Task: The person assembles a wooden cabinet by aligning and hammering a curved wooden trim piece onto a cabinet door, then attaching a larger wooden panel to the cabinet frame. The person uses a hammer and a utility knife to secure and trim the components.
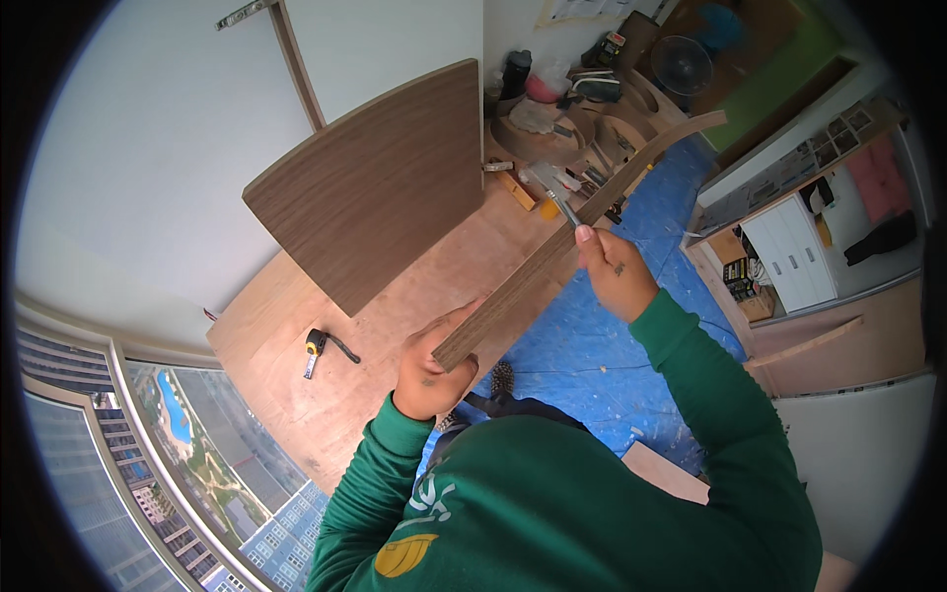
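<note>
Head view, looking down over your green sleeves: your left hand (431, 367) is clamped around the near end of a long strip of dark wood-grain laminate (577, 235), fingers wrapped over its upper edge and thumb beneath. The strip runs up and to the right from that grip, bending slightly as it goes, and its far end reaches out over the clutter at the back of the bench. Further along it, your right hand (614, 271) is closed around a small metal-bladed tool (562, 208), with the blade set against the strip's upper edge. The two hands are apart, with a stretch of strip between them.

Below the strip lies a plywood bench top (326, 395), with blue floor sheeting (602, 355) to its right. A yellow and black tape measure (317, 347) lies on the plywood, left of your left hand and well clear of it. Beyond that, a large dark wood-grain panel (380, 183) rests on the bench, its curved edge towards the white wall. At the far end sit curved wood offcuts, hand tools and a small fan (681, 64).
</note>
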`<action>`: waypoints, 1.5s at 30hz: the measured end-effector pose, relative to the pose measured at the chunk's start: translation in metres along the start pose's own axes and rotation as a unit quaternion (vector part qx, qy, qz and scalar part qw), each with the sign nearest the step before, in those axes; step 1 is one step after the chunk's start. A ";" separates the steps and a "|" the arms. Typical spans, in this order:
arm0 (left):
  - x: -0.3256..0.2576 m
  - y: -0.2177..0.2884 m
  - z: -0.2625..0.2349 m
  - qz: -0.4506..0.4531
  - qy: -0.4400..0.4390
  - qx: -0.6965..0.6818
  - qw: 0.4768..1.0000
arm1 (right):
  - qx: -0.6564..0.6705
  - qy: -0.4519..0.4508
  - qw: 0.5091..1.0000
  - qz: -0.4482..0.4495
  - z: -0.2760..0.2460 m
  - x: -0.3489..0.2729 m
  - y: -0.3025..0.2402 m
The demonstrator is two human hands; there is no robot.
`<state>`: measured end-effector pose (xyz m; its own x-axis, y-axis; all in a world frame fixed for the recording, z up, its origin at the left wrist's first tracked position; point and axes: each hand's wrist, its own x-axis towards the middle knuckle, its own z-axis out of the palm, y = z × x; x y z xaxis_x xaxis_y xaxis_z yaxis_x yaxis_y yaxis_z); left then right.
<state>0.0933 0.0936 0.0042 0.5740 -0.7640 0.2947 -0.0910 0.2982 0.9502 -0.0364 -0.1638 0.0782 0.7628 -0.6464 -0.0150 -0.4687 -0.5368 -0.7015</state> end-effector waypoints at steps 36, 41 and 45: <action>-0.009 -0.009 0.000 0.013 -0.005 -0.065 0.998 | 0.035 -0.186 0.973 -0.130 0.071 -0.088 -0.110; -0.009 -0.010 0.000 0.029 -0.006 -0.050 0.998 | 0.025 -0.200 0.970 -0.133 0.069 -0.090 -0.116; -0.011 -0.009 0.000 0.022 0.001 -0.029 0.999 | 0.024 -0.195 0.970 -0.142 0.065 -0.094 -0.111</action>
<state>0.0881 0.0994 -0.0079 0.5713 -0.7487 0.3362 -0.0695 0.3641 0.9288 -0.0268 -0.0082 0.1112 0.9731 -0.2165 -0.0791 -0.2013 -0.6306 -0.7495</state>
